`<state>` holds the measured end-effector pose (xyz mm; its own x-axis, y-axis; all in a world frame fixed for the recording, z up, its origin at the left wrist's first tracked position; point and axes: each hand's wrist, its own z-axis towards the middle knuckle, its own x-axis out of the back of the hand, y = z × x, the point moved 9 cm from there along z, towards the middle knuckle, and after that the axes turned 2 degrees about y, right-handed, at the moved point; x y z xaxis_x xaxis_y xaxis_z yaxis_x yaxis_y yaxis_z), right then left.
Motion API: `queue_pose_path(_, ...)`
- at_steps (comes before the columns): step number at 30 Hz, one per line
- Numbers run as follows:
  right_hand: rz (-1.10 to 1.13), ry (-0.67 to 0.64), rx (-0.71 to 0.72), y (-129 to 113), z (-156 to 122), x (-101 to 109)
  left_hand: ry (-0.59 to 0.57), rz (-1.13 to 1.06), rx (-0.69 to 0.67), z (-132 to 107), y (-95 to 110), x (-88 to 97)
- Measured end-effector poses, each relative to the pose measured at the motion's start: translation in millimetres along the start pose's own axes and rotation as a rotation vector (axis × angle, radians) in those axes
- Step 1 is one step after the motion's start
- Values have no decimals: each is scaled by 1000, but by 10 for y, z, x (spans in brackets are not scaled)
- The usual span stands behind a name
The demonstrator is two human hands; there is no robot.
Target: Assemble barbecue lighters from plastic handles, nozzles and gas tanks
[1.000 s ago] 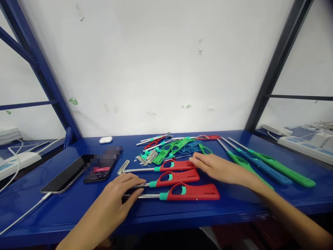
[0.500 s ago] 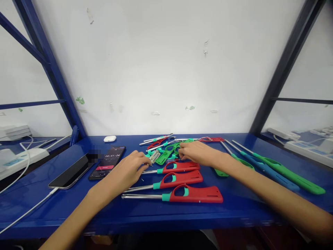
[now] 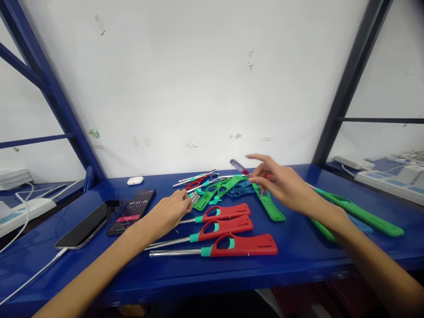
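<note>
My left hand point(image 3: 174, 206) rests on the table with its fingers closed at a small clear fuel tank point(image 3: 194, 198), mostly covered by the fingertips. Raised above the table, my right hand point(image 3: 273, 179) pinches a small screwdriver point(image 3: 239, 167) with a see-through purple handle; motion blurs it. Below it lies an opened green casing half point(image 3: 269, 203). More green casing parts point(image 3: 208, 196) lie between the hands. In front, a red gas lighter point(image 3: 245, 245) with a metal barrel lies beside two others like it.
Green lighters point(image 3: 367, 214) and a blue one lie at right, partly behind my right forearm. Metal barrels point(image 3: 195, 177) and red parts are at the back. Two phones point(image 3: 132, 212) and a white earphone case point(image 3: 135, 180) are at left. Blue posts point(image 3: 62, 97) and a wall bound the table.
My right hand has risen and moved right from the pile, lifting the screwdriver. The left hand stays at the clear fuel tank. The whole view has shifted slightly.
</note>
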<state>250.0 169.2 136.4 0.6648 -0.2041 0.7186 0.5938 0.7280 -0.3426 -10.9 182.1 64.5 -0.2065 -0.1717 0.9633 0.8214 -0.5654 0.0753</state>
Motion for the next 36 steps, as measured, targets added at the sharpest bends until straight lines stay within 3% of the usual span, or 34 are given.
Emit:
queue_pose_path(4, 345, 177, -138, -65, -172, 147, 131, -65, 96, 6, 50, 266)
queue_pose_path(8, 588, 251, -204, -201, -341, 53, 235, -219, 193, -41, 349, 437)
queue_pose_path(13, 744, 463, -245, -266, -606, 36, 205, -471, 205, -82, 936, 228)
queue_pose_path(19, 661, 719, -281, -243, -933, 173, 81, -1202, 239, 101, 1374, -166)
queue_pose_path(22, 645, 805, -318, -234, -1093, 156, 103, -1391, 290, 189, 1453, -229)
queue_pose_path(26, 658, 941, -363, -251, -1295, 38, 227, -1440, 311, 152, 1459, -237)
queue_pose_path(31, 677, 940, -373, -274, -1324, -118, 357, -1533, 326, 56, 1392, -254)
queue_pose_path(36, 620, 955, -302, -272, -1330, -35, 364, -1537, 343, 60, 1380, -274)
